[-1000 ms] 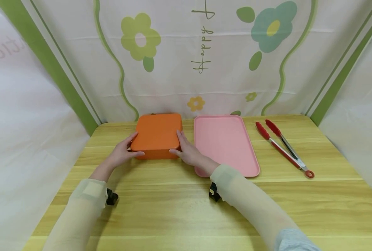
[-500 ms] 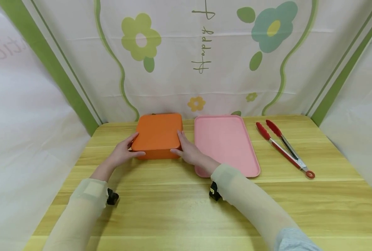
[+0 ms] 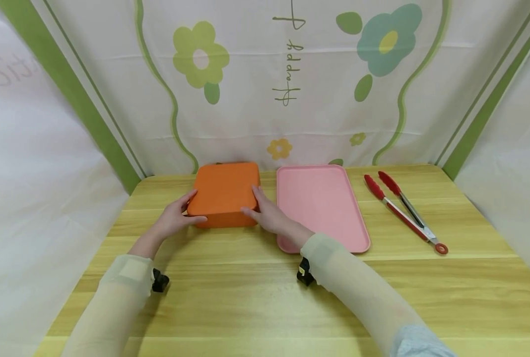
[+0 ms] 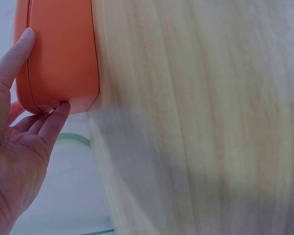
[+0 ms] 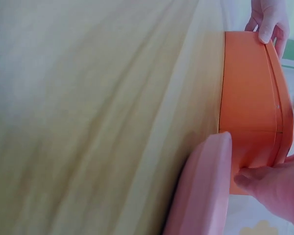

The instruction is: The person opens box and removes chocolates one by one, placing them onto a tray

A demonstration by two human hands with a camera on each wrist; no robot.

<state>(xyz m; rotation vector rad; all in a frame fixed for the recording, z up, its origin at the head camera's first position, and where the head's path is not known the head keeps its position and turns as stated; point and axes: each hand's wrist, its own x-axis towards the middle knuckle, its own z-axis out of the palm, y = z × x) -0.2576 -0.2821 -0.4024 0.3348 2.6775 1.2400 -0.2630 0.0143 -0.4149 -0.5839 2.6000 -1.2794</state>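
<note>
An orange lidded box [image 3: 222, 188] stands at the back left of the wooden table, its lid on. My left hand [image 3: 173, 215] holds its left front corner, thumb on the front and fingers along the left side. In the left wrist view those fingers [image 4: 56, 120] press the box's side around the lid seam. My right hand [image 3: 271, 215] grips the right front corner, thumb toward the front and fingers at the lid's right edge. The right wrist view shows the right thumb [image 5: 250, 178] low on the right side, with the box's base down at the tabletop.
Right of the box lies a pink tray [image 3: 323, 208], with my right wrist over its left edge. Red-handled tongs [image 3: 405, 215] rest spread apart further right. A printed cloth [image 3: 247, 114] hangs behind the table, and white cloth [image 3: 33, 198] encloses the sides.
My right thumb has shifted slightly upward on the front of the box, toward the lid. Otherwise both hands and the box stay where they were.
</note>
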